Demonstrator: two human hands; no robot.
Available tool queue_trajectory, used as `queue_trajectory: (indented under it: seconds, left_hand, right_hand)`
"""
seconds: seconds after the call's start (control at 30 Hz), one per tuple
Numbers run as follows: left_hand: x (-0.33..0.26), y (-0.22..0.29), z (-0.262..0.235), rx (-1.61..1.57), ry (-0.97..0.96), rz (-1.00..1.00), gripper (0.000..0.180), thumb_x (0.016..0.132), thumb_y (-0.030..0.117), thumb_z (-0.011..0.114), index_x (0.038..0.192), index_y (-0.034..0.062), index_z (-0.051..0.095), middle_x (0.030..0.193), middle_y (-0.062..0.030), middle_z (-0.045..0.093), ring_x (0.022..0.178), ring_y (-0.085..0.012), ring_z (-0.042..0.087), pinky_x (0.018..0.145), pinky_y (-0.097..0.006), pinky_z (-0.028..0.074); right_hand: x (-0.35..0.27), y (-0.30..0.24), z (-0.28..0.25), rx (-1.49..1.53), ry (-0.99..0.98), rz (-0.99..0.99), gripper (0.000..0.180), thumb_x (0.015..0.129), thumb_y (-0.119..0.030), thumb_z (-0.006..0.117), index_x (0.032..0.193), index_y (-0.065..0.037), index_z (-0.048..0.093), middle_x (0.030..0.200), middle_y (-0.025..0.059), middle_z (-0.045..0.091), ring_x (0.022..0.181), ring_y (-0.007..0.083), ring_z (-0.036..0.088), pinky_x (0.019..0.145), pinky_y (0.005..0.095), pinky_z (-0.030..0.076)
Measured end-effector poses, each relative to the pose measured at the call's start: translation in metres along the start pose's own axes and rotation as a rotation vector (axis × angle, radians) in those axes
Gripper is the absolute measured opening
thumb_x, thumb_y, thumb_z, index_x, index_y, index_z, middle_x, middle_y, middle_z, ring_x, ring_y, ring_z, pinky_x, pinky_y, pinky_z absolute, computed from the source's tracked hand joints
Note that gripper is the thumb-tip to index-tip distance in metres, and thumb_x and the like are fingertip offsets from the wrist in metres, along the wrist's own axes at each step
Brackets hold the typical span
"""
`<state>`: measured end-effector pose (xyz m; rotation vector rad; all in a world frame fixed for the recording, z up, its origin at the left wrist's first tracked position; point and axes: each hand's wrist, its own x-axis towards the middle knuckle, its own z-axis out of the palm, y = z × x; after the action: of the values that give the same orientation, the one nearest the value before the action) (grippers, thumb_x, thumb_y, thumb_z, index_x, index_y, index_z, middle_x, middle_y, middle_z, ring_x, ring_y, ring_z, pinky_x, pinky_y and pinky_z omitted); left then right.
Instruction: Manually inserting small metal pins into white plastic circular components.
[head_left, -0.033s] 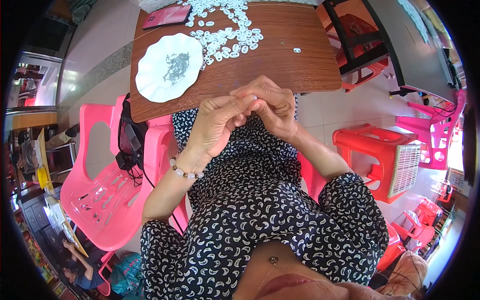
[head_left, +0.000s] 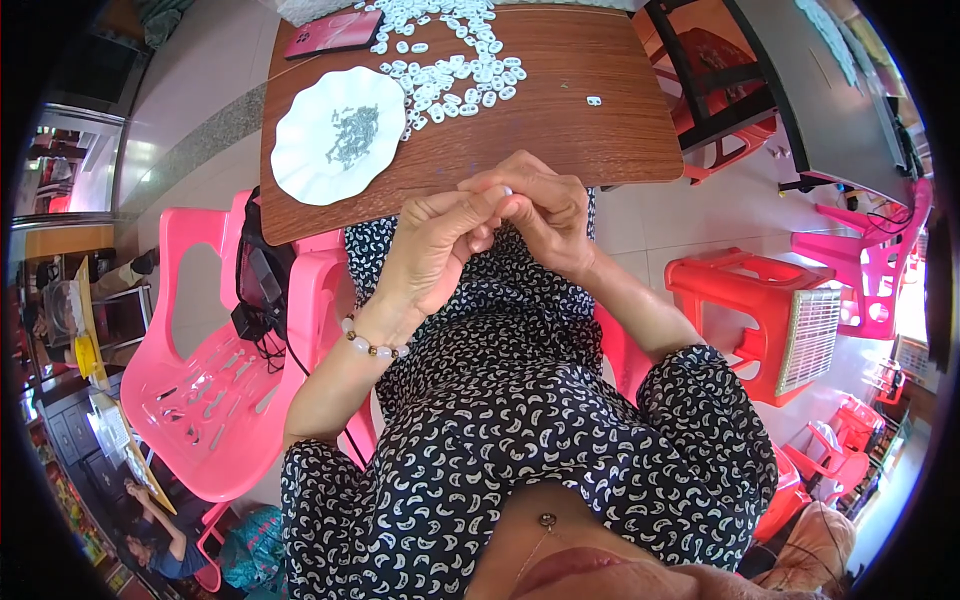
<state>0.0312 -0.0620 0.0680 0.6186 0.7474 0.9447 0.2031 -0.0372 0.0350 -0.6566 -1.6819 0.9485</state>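
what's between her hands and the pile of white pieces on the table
Nothing visible. Both hands, left hand and right hand, pinch a small white piece together over the near table edge. Only bare wood lies between them and the white pieces. The white plate sits off to the left.

Wooden table [head_left: 560, 130] is carrying, L to R: a white scalloped plate [head_left: 300, 160] (holding small dark metal bits), a red flat case [head_left: 333, 33] at the far edge, a scatter of small white pieces [head_left: 450, 70], and one stray piece [head_left: 594, 100] lying apart.
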Motion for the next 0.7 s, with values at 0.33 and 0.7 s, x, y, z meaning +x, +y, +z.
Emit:
queue_trajectory:
  seconds: [0.33, 0.7]
  left_hand:
    - [0.011, -0.010, -0.011, 0.205, 0.132, 0.210, 0.027, 0.094, 0.025, 0.067, 0.101, 0.0007, 0.073, 0.079, -0.0025, 0.068, 0.067, -0.0043, 0.050, 0.062, -0.019, 0.041]
    - [0.006, -0.006, -0.018, 0.393, 0.175, 0.254, 0.020, 0.094, 0.018, 0.065, 0.098, 0.0020, 0.075, 0.077, -0.0013, 0.067, 0.067, -0.0046, 0.054, 0.061, -0.020, 0.043]
  right_hand:
    - [0.004, 0.020, -0.002, 0.272, -0.160, 0.150, 0.048, 0.102, -0.033, 0.050, 0.140, -0.003, 0.049, 0.129, 0.0103, 0.062, 0.109, 0.0156, 0.056, 0.096, 0.0319, 0.046]
    - [-0.005, 0.025, 0.008, 0.351, -0.155, 0.272, 0.041, 0.100, -0.019, 0.055, 0.137, -0.004, 0.052, 0.109, 0.0052, 0.059, 0.101, 0.0123, 0.056, 0.089, 0.0275, 0.047]
